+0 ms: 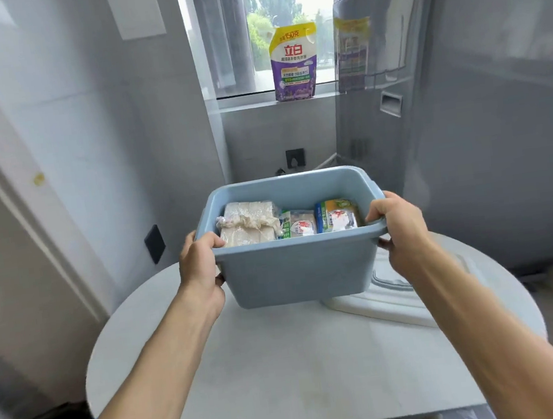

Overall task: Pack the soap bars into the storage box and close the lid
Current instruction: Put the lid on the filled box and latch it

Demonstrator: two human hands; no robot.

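Observation:
A pale blue storage box [295, 269] is held up just above the round white table, its top open. My left hand [201, 269] grips its left rim and my right hand [399, 229] grips its right rim. Inside lie wrapped soap bars: a beige bundle in clear film [249, 224] at the left, a white and green packet [299, 227] in the middle, and a green and yellow packet [338, 216] at the right. The white lid [378, 297] lies flat on the table to the right, partly behind the box and my right forearm.
The round table [285, 363] fills the foreground. A tall grey appliance [464, 119] stands at the right. A purple detergent pouch [293, 62] sits on the window sill behind. Walls close in at the left, with a dark switch plate [154, 244].

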